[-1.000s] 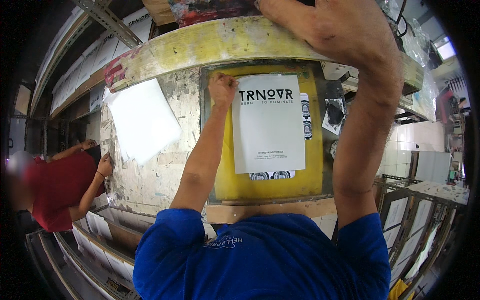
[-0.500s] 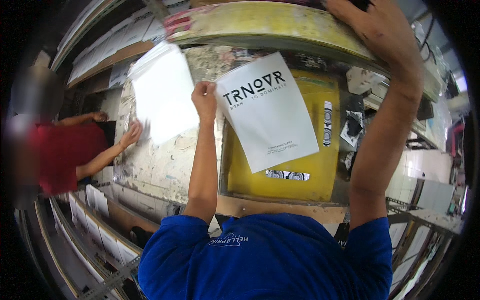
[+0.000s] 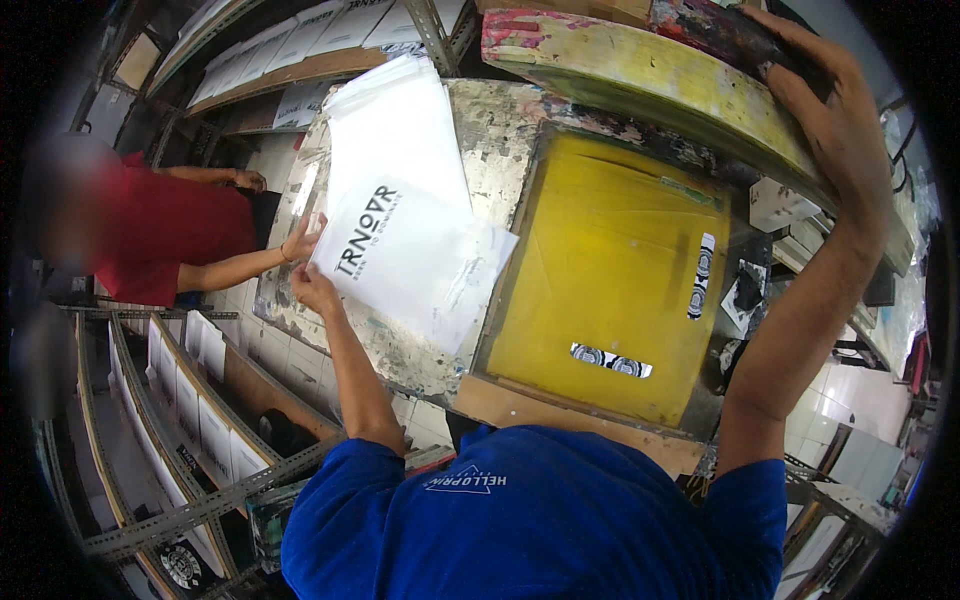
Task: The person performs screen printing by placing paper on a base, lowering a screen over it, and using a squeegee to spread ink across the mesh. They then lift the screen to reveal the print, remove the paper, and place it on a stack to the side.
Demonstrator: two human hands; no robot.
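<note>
My left hand (image 3: 317, 291) pinches the near left corner of a white sheet (image 3: 420, 270) printed with black lettering. The sheet overlaps the near end of a stack of white sheets (image 3: 395, 130). A co-worker's hand (image 3: 302, 240) reaches its left edge; whether it grips the sheet I cannot tell. At the upper right my right hand (image 3: 835, 115) curls round a dark ink-stained bar (image 3: 720, 35) by the raised screen-printing frame (image 3: 640, 80), whose edge is smeared yellow. Below the frame lies a yellow printing bed (image 3: 600, 270) with two black-and-white patterned strips on it.
A co-worker in a red shirt (image 3: 190, 230) stands at the left. Racks with boards and white sheets (image 3: 200, 400) fill the lower left, and a shelf (image 3: 290, 70) runs along the back. A wooden edge (image 3: 560, 420) borders the bed nearest me.
My left hand has carried the printed sheet left off the yellow bed and over to the white stack. The co-worker's hand now meets its edge. My right hand stays at the raised frame.
</note>
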